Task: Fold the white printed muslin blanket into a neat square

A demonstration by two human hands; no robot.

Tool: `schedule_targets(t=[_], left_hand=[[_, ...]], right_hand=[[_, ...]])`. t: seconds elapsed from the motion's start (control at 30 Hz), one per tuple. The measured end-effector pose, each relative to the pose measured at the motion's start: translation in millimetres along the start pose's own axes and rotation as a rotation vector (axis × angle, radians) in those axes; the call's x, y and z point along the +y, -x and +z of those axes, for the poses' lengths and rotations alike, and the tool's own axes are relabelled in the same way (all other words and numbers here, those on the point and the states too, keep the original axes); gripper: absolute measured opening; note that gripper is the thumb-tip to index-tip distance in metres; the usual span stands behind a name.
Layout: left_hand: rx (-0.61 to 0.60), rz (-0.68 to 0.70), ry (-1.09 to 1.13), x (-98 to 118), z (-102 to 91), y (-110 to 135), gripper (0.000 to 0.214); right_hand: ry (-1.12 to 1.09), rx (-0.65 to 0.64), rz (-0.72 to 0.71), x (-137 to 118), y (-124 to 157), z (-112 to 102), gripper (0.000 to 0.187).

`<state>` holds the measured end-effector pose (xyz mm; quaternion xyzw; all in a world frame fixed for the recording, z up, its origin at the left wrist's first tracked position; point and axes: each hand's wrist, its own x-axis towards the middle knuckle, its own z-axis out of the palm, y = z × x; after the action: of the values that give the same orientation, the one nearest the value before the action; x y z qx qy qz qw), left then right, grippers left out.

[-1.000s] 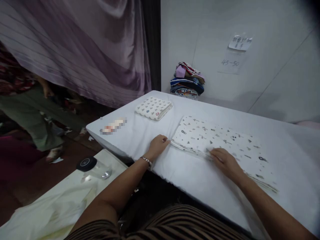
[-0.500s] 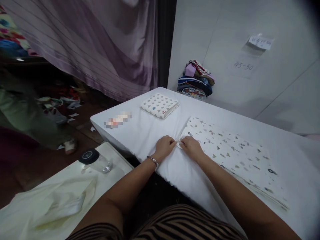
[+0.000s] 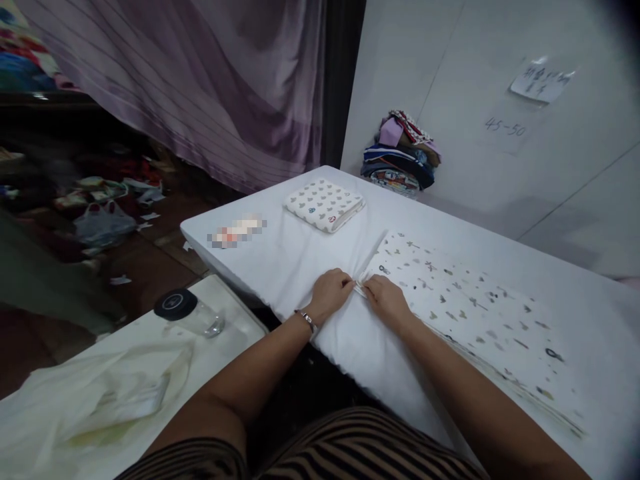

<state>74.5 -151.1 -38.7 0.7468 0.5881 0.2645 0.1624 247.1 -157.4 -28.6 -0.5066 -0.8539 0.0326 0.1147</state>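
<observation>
Just right of the left hand (image 3: 331, 293), the printed cloth (image 3: 470, 313) is lying with its long axis running off rightward; the right hand (image 3: 386, 300) is resting nearer its middle, and both are holding its near left corner in tight pinches.

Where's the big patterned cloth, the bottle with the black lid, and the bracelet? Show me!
Big patterned cloth (image 3: 465, 313): head view, middle of its top face.
Bottle (image 3: 188, 309): head view, black lid, near the clear body.
Bracelet (image 3: 306, 319): head view, its band.
</observation>
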Motion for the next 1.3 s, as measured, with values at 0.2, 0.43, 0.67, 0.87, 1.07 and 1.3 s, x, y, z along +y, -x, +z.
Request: schedule_targets(t=[0.2, 0.43, 0.67, 0.87, 1.07, 1.3], left_hand=[[0.011, -0.055, 0.080, 0, -1.0, 3, 0.010], [0.001, 0.012, 0.072, -1, -0.1, 4, 0.009], [-0.020, -0.015, 0.061, 3, -1.9, 3, 0.014], [0.002, -0.107, 0.144, 5, 0.3, 1, 0.012], [0.032, -0.153, 0.128, 6, 3.9, -1, 0.012], [0.030, -0.120, 0.173, 4, 1.1, -1, 0.015]], right_hand=[[-0.011, 0.016, -0.024, 1, 3, 1, 0.021], [-0.037, -0.016, 0.042, -3, 3, -4, 0.019], [-0.008, -0.015, 0.059, -4, 0, -2, 0.023], [-0.049, 0.067, 0.048, -2, 3, -2, 0.023], [0.016, 0.035, 0.008, -6, 6, -2, 0.020], [0.021, 0.039, 0.054, -8, 4, 1, 0.018]])
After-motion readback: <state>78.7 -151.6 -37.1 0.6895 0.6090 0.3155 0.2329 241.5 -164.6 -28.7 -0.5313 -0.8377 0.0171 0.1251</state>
